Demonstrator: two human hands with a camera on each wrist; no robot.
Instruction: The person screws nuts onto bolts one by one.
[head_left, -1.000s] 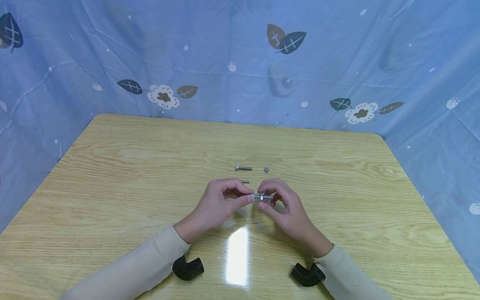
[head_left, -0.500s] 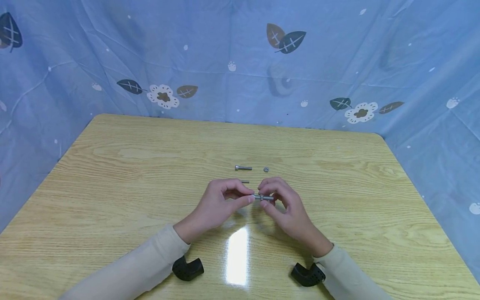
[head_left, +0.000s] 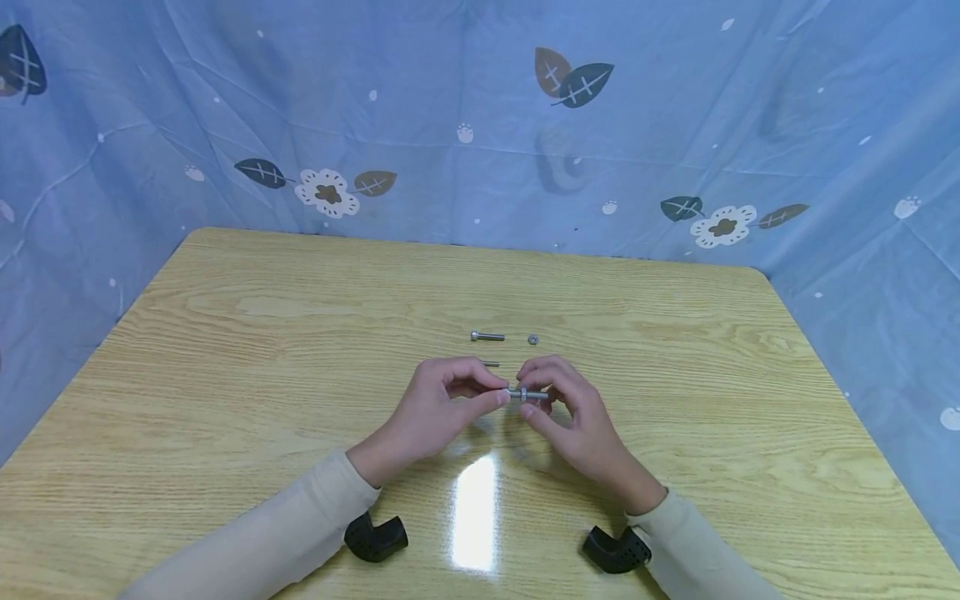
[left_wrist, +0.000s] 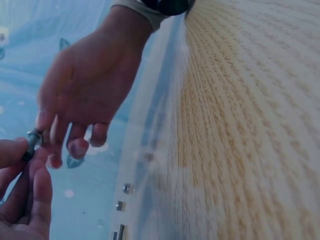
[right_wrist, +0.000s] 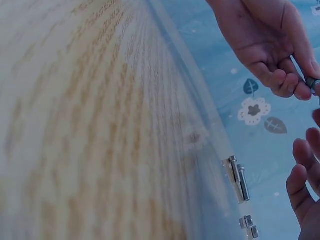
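My left hand (head_left: 441, 407) pinches the head end of a metal bolt (head_left: 538, 396) between thumb and fingertips, above the table. A hex nut (head_left: 523, 393) sits partway along the shank, whose free end points right. Curled about that nut are the thumb and index fingertip of my right hand (head_left: 572, 421). In the left wrist view, the nut (left_wrist: 35, 137) lies against the right fingertips, while the left thumb presses near the bolt's dark end (left_wrist: 28, 155). The right wrist view shows only a bit of the bolt (right_wrist: 313, 85) at its edge.
On the wooden table (head_left: 262, 350) lie a bolt (head_left: 489, 337), a nut (head_left: 533, 339) and a second bolt (head_left: 491, 363) partly behind my left hand. The right wrist view shows a second loose nut (right_wrist: 254, 231). A blue patterned curtain (head_left: 420, 100) hangs behind.
The nut has turned on the bolt, showing a different face than one second ago. My right thumb has shifted slightly to the right beneath it. My left hand has stayed still.
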